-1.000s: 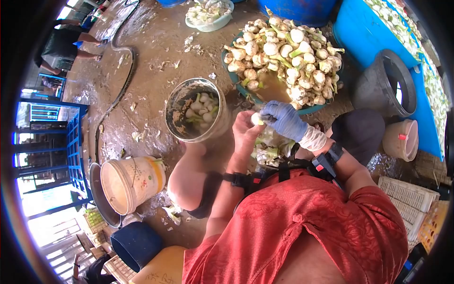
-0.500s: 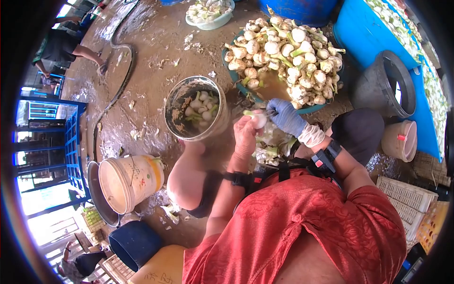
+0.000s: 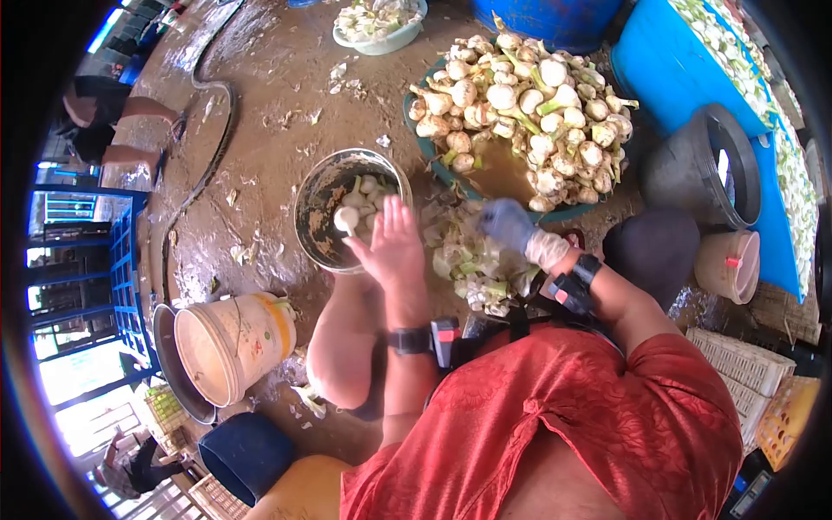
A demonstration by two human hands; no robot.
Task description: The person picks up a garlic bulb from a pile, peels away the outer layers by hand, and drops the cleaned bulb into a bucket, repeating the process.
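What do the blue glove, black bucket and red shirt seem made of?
Blue glove: perhaps rubber or coated fabric, dull-looking; motion blur hides its texture.
Black bucket: likely plastic, with a soft sheen along its rim.
Red shirt: fabric, faintly lustrous, creasing in soft folds.

Beneath us we had a brown, wet floor (image 3: 277, 78), shiny in patches. Directly on it we saw a stained bucket (image 3: 317, 208), a broad green basin (image 3: 568, 211), a pale bowl (image 3: 386, 41) and a white pail (image 3: 250, 336). A dark hose (image 3: 232, 113) wound across it, pale scraps (image 3: 337, 84) lay scattered, and peelings (image 3: 484, 273) were heaped near the basin.
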